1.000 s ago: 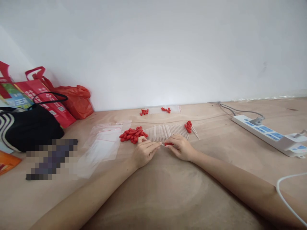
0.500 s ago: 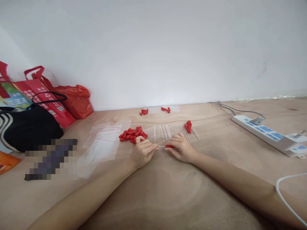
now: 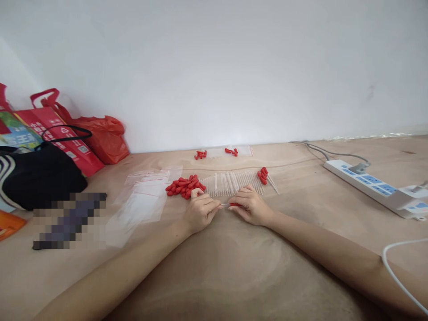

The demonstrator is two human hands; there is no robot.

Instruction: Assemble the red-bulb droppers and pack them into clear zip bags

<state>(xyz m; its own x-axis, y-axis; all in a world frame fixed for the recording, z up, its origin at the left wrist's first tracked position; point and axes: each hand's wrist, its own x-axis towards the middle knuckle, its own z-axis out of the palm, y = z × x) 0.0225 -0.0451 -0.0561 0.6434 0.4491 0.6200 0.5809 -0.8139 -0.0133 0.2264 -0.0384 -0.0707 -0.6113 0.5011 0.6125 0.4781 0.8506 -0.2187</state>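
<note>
While a pale wall (image 3: 220,71) fills the upper half of the view, a wooden table (image 3: 227,276) spreads beneath it to the near edge. At the left end a black bag (image 3: 40,178) with white stripes slumps in front of a red printed bag (image 3: 63,136), and a crumpled red plastic bag (image 3: 105,138) leans just beside that. On the right lies a white power strip (image 3: 361,178) with blue sockets. Flat clear zip bags (image 3: 147,191) overlap on the table left of the hands. Near its centre, the left hand (image 3: 203,211) and the right hand (image 3: 250,206) face each other, slightly apart, both with fingers drawn in to a pinch. Beyond them runs a row of clear tubes (image 3: 230,183), side by side, with a heap of red bulbs (image 3: 183,186) at its left end and a small red cluster (image 3: 263,175) at its right. By the wall sits a clear packet (image 3: 245,152) with a few more red pieces; whether these lie on it or inside is too small to tell. Between the hands, the right pinches a red bulb (image 3: 236,204), the left a thin clear tube (image 3: 225,204) pointing toward it.
</note>
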